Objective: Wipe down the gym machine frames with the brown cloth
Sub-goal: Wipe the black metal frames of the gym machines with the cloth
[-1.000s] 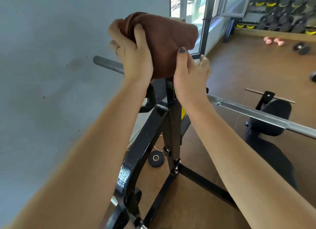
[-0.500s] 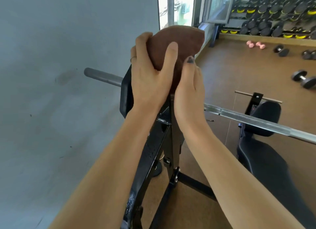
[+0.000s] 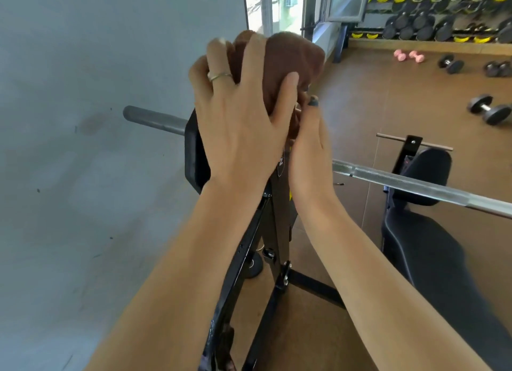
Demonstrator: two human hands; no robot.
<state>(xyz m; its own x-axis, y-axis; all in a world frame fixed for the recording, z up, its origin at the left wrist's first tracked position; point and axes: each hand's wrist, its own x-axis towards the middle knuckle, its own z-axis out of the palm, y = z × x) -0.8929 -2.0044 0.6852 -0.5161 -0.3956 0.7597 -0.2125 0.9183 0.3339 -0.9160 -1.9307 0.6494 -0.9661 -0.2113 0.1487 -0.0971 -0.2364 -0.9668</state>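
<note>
The brown cloth (image 3: 293, 57) is bunched over the top of the black upright post (image 3: 279, 218) of the bench press frame. My left hand (image 3: 241, 121) grips the cloth from the left, fingers curled over it, a ring on one finger. From the right, my right hand (image 3: 310, 146) holds the cloth's lower edge against the post; its fingers are mostly hidden behind the left hand. The post's top is covered by the cloth and hands.
A steel barbell (image 3: 415, 185) rests across the frame, with a black plate (image 3: 194, 154) near the grey wall (image 3: 97, 121). The black bench pad (image 3: 426, 248) lies at right. Dumbbells (image 3: 489, 110) lie on the brown floor, a rack (image 3: 443, 13) beyond.
My left hand has slid further over the cloth toward the right, covering more of it. The view has shifted slightly closer to the post.
</note>
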